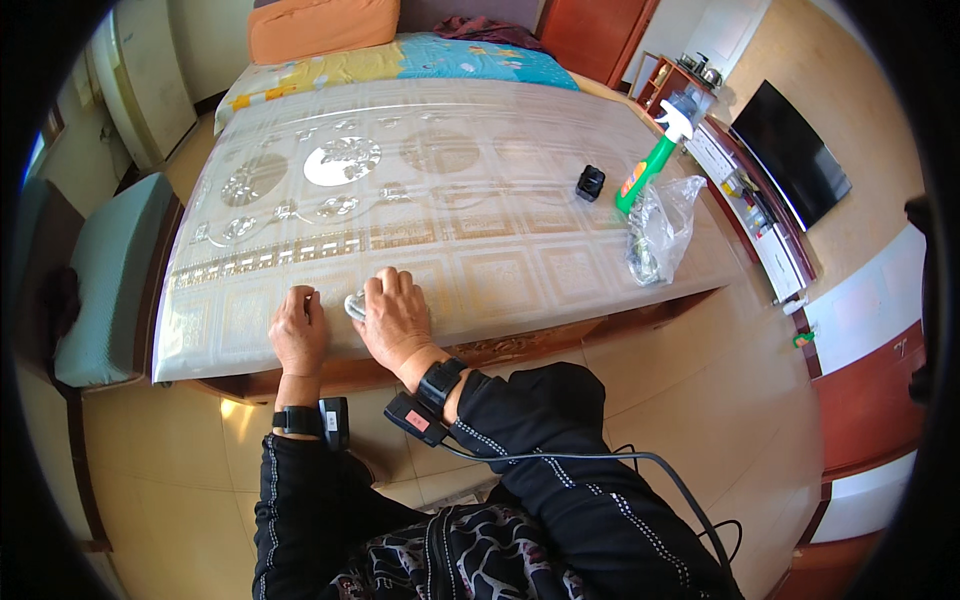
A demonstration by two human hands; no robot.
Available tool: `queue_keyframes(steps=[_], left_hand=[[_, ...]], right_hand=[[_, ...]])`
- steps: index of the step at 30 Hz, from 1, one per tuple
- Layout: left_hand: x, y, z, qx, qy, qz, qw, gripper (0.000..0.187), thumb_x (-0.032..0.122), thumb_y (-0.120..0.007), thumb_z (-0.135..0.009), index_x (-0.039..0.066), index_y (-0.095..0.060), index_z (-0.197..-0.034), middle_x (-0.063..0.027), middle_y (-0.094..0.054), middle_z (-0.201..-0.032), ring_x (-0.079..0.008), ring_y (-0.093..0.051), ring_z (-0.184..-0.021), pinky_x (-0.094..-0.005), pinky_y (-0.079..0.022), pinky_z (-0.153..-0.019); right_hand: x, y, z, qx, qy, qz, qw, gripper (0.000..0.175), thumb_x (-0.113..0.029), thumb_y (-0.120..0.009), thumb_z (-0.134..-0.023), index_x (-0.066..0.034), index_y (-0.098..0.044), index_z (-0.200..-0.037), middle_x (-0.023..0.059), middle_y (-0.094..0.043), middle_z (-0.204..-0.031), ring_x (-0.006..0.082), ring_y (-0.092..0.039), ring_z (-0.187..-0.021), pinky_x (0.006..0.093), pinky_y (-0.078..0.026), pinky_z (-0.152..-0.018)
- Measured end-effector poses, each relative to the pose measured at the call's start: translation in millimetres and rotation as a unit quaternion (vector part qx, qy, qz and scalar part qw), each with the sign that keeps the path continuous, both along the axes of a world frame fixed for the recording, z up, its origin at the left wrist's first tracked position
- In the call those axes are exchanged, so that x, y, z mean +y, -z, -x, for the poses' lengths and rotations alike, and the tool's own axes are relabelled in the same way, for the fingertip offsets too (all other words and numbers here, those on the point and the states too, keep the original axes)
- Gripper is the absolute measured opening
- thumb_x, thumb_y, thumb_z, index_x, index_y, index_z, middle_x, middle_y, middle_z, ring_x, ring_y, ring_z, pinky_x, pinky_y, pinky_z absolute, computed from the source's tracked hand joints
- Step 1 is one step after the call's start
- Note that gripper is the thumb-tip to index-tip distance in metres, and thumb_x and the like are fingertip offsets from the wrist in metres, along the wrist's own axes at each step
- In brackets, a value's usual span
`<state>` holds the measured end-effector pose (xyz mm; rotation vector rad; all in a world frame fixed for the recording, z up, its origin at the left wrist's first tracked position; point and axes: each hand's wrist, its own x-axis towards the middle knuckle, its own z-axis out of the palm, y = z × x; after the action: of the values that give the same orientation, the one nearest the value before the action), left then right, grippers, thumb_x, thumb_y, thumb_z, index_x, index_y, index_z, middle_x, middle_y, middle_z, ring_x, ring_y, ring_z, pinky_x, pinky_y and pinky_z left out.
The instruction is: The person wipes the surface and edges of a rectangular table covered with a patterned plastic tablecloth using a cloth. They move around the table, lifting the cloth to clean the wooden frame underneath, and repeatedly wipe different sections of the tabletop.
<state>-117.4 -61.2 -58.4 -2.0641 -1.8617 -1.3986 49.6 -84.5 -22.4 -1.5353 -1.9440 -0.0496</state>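
Note:
My right hand presses a grey-white cloth onto the near part of a long table, whose patterned translucent cover shows below it. Only a folded edge of the cloth sticks out at the left of the fingers. Just to the left, my left hand rests at the table's near edge with its fingers curled; whether anything is inside them cannot be seen. Toward the table's right end stand a green spray bottle with a white trigger head, a crumpled clear plastic bag and a small black object.
Beyond the table lies a couch with a colourful cover and an orange cushion. A teal-cushioned seat is at the left. At the right are a television and a low cabinet. A black cable runs from my right wrist.

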Motion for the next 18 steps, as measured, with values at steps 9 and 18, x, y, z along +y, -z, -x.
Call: queue_keyframes(steps=[9,18], left_hand=[[-4,2,3,0.007,-0.013,0.006,1.000,0.003,0.014,-0.063,-0.091,0.011,-0.063,-0.092,-0.0087,-0.066,-0.078,-0.0312,-0.064,-0.074,-0.0418,-0.050,-0.065],[-1,2,0,0.000,-0.033,-0.017,0.999,0.004,0.014,-0.065,-0.089,0.011,-0.062,-0.089,-0.0107,-0.066,-0.079,-0.0340,-0.064,-0.074,-0.0433,-0.050,-0.066]], right_hand=[[-3,15,-175,-0.017,0.152,-0.039,0.988,0.027,-0.015,-0.076,-0.073,-0.0054,-0.062,-0.094,0.0138,-0.058,-0.102,0.0342,-0.054,-0.098,0.0461,-0.045,-0.085],[-8,4,-308,-0.077,0.377,0.054,0.922,0.037,-0.033,-0.068,-0.086,-0.0004,-0.062,-0.103,0.0196,-0.056,-0.114,0.0381,-0.051,-0.112,0.0493,-0.041,-0.098]])
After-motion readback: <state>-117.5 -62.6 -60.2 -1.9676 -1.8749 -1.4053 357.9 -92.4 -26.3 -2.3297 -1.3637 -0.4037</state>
